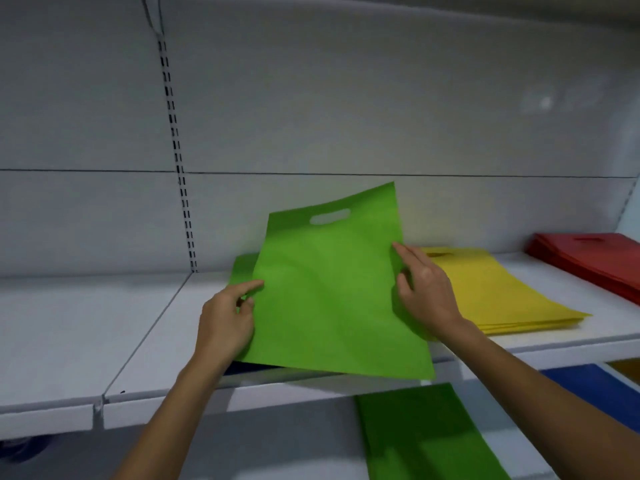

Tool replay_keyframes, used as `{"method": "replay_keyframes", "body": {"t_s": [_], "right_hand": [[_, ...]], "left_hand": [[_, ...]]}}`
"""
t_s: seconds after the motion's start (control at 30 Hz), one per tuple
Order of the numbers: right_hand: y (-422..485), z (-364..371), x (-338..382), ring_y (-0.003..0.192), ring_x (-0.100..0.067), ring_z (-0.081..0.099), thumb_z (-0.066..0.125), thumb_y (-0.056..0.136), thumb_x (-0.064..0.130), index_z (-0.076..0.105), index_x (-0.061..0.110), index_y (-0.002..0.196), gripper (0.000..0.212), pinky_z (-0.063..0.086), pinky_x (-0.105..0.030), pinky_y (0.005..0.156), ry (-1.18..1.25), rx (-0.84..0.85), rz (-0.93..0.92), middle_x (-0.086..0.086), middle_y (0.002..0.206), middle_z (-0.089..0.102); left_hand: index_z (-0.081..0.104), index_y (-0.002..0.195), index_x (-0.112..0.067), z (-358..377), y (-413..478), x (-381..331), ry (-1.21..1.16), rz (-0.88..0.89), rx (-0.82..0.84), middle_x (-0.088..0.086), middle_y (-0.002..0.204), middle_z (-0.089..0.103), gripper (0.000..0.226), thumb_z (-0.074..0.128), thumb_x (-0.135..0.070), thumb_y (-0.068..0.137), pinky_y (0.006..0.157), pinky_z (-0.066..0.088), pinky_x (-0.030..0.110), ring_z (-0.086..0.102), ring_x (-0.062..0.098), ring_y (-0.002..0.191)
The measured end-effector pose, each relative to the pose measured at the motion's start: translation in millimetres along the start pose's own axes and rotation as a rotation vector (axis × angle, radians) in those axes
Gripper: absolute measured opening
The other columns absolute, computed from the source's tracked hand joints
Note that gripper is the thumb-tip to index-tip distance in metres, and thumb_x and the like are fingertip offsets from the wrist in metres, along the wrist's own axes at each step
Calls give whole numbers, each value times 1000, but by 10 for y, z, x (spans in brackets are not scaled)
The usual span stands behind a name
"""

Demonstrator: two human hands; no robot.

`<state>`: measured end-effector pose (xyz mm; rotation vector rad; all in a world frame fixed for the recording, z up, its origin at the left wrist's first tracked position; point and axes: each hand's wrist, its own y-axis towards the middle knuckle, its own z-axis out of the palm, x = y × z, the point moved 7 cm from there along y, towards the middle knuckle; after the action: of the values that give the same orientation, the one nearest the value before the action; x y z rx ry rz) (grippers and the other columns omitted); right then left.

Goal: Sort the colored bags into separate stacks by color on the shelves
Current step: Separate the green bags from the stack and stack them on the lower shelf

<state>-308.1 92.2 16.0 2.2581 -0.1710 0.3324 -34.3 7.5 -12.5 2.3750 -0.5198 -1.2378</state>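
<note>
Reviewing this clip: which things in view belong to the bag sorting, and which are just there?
Job: green bag gripped by left hand and right hand; yellow stack; red stack; lower green bag; blue bag; shelf.
Just there: slotted rail; back panel.

Grey back panel w/ thin horiz. seam across it; slotted upright rail at far left (paired black slots).
</note>
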Motion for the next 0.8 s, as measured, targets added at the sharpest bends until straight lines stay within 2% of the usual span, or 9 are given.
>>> {"method": "replay_keyframes", "body": {"t_s": [0.07,0.13,0.23,0.33,0.53,0.67,0.8], "right_hand": [[-165,-310,-201,117,-31,53,45,84,7,48,5,133,50,43,-40,96,-24,5,39,-14,135,50],[-374,-658,-436,115,-30,54,38,78,17,50,5,131,56,43,-40,96,-50,3,90,-13,134,51],[-758,-1211,-904,114,-31,55,35,76,19,51,3,130,58,42,-41,96,-110,13,171,-14,132,52],[-1200,-1741,-1379,113,-32,54,42,87,12,48,4,132,46,43,-42,95,-199,46,237,-13,134,51],[-2245,-2502,-2151,118,-30,50,46,91,7,45,3,134,43,42,-42,97,-310,135,385,-14,136,48],[-2884,-2719,-2556,116,-31,51,45,91,6,45,2,133,43,45,-42,91,-350,218,471,-15,135,48],[-3181,-2575,-2766,116,-31,51,44,92,8,42,3,136,44,43,-41,92,-350,314,522,-14,136,47]], "left_hand": [[65,114,-14,134,-165,-276,23,47,33,14,112,64,32,53,-1,87,69,31,21,55,25,90],[66,113,-12,341,-355,-538,14,99,85,13,116,64,30,57,-3,85,83,38,26,57,27,104],[65,114,-13,717,-708,-968,2,157,175,10,119,63,30,60,-10,85,93,40,32,54,27,111],[64,116,-12,1070,-1134,-1477,-6,227,236,9,118,63,38,55,-25,82,94,38,32,54,29,111],[64,116,-14,1759,-2082,-2164,-25,303,383,7,118,63,30,58,-16,86,93,37,27,54,24,112],[67,111,-16,2145,-2692,-2319,-70,266,476,3,116,64,26,55,-15,88,96,38,29,54,19,110],[64,115,-18,2468,-3057,-2155,-30,194,559,0,121,61,28,53,-15,89,99,36,28,51,15,115]]}}
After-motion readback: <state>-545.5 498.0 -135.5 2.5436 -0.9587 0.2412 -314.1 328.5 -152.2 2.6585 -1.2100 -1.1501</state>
